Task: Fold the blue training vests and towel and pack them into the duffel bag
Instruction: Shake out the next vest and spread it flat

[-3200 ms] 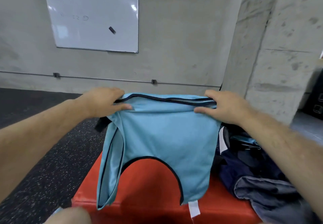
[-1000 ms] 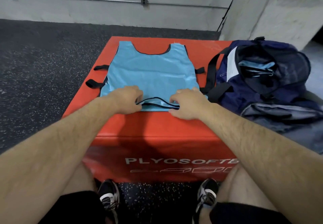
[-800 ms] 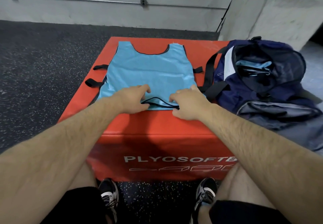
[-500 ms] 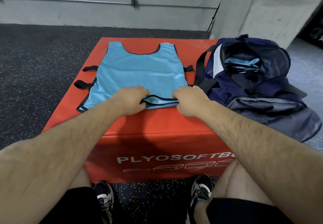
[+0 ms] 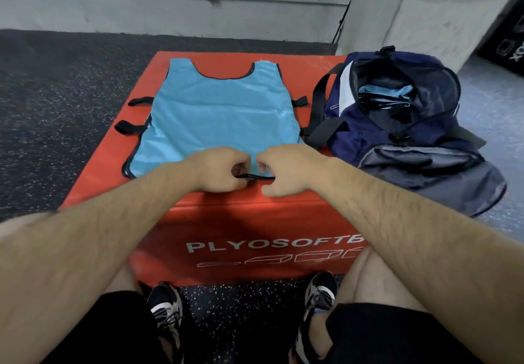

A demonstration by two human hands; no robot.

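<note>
Pinching near hem of vest (image 5: 224, 114) with left hand (image 5: 218, 169) and right hand (image 5: 286, 170), knuckles almost touching. Spread flat on box (image 5: 93, 185), open bag (image 5: 397, 136) just right. Risk: held so centrally, corners drooping, fold skewing, slick cloth sliding.

vest (image 5: 221, 116): shiny cloth; box (image 5: 255, 227): glossy vinyl; floor (image 5: 56, 94): speckled, rough

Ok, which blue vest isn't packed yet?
The vest spread flat on the red box, near hem pinched by the left hand and right hand; the other blue one lies inside the open duffel bag.
</note>
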